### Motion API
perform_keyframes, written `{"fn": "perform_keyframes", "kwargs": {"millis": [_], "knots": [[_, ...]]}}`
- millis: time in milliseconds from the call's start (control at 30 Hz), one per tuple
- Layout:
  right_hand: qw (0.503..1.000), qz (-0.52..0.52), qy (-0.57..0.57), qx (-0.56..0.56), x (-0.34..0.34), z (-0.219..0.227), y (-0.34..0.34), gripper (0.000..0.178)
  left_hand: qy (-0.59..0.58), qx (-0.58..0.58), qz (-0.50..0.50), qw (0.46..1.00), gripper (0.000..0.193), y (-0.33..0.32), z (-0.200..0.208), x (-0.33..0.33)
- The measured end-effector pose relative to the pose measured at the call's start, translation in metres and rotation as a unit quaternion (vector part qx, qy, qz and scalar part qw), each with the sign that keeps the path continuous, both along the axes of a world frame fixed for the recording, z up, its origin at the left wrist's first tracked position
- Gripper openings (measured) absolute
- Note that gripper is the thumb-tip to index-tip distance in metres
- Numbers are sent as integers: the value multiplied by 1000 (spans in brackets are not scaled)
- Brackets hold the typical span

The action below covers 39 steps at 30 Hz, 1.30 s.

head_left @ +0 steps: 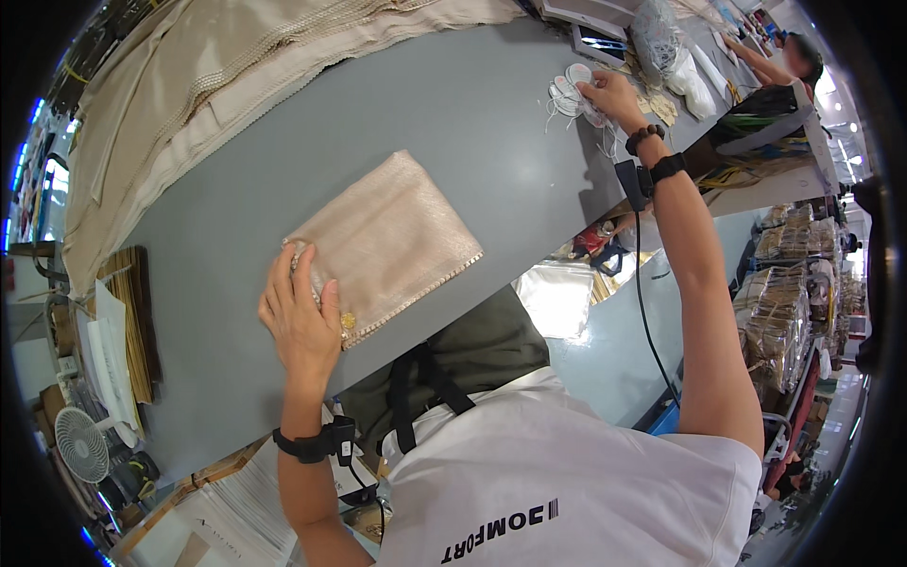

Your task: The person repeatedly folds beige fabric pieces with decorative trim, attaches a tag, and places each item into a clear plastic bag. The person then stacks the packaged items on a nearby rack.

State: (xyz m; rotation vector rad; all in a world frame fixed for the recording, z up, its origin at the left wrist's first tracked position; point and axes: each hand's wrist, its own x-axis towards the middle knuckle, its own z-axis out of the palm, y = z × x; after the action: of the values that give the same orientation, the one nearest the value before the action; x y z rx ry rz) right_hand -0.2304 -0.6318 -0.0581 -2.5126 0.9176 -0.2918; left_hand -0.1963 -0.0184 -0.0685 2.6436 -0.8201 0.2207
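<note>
A folded piece of shiny beige cloth point(392, 241) with a trimmed edge lies on the grey table point(472, 113) in front of me. My left hand point(300, 307) rests on its left corner, thumb apart from the stretched fingers. Beside that thumb, a small gold round sticker or ornament point(348, 321) shows on the cloth. Far to the right, my right hand point(612, 97) reaches out to a small pile of white oval hang tags point(565, 93) with strings. Its thumb and fingertips are pinched at a tag on the pile's right side. Both wrists wear black straps with small devices.
A big heap of beige cloth point(236, 71) covers the far left of the table. At the far right lie a plastic-wrapped bundle point(658, 42), beige paper pieces point(661, 109) and an open box point(600, 44). A cable point(644, 312) hangs from my right wrist. Another person point(765, 66) works beyond.
</note>
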Motion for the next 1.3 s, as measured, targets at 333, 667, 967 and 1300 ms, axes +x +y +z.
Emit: {"fn": "perform_keyframes", "kwargs": {"millis": [333,667,967,1300], "knots": [[934,-80,-267,222,2,46,36,30,9,-17,3,1000,49,1,-1,0],[811,354,-304,353,27,87,246,15,19,-46,-3,999,48,1,3,-1],[806,541,-202,-131,10,48,302,22,16,-60,-1,998,51,4,-1,-1],[861,478,-174,-29,42,15,422,8,47,-132,49,989,75,7,-8,2]]}}
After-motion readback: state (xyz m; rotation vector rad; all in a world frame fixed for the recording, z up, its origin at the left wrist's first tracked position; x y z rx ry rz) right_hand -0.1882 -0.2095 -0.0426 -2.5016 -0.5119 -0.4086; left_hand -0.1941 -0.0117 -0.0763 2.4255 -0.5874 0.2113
